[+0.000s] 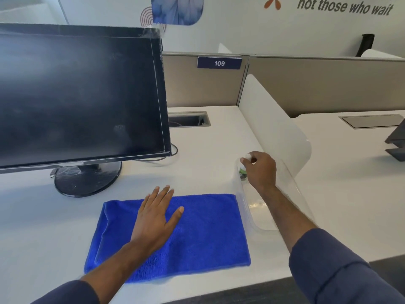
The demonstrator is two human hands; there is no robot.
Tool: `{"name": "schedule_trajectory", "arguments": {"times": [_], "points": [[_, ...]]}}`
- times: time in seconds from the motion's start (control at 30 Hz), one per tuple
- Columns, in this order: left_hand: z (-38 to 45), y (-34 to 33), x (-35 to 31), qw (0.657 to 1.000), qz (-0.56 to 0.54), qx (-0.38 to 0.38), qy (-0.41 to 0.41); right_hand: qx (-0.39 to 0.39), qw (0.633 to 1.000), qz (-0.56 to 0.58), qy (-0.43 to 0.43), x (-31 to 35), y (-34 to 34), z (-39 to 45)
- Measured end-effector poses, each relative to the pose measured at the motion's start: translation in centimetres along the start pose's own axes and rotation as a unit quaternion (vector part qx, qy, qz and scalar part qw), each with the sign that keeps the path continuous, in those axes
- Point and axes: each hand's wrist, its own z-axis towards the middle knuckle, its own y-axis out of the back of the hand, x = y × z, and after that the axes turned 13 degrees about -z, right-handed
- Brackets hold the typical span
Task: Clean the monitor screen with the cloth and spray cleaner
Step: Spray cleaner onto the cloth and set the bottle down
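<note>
From my feed, the left hand [156, 216] lies flat with fingers straight and spread, palm down on the blue cloth [197, 233], which is folded into a rectangle and spread on the white worktop [208, 154] at about six o'clock in the view. The right hand [260, 170] is at about three o'clock from the cloth, fingers curled round the top of a small spray bottle [242, 172] standing upright inside a clear plastic tray [260, 222] that sits just beside the cloth's right edge. I can only make out the bottle's pale cap and a green-and-dark label below my fingers. The monitor [79, 95] stands at ten o'clock on its round black base [87, 181], screen dark and smeared with hazy marks. A partition tag reading 109 [219, 63] is at twelve o'clock.
</note>
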Motion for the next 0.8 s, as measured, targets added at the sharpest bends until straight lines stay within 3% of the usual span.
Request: {"name": "schedule_trajectory", "arguments": {"times": [0.33,0.53,0.7,0.8], "points": [[3.4,2.9,-8.0,0.983,-0.174,-0.034,-0.041,-0.090,0.989,0.048,0.104,5.7,6.1,-4.4],[2.8,5.6,-10.3,0.968,-0.236,-0.042,-0.077,-0.002,0.986,0.111,0.123,9.4,7.0,-7.6],[1.4,8.1,-9.3,0.953,-0.289,0.043,-0.076,0.097,0.971,0.177,0.131,12.3,5.8,-10.7],[0.2,9.1,-7.4,0.948,-0.313,0.035,-0.047,0.128,0.962,0.211,0.119,13.4,4.4,-12.6]]}}
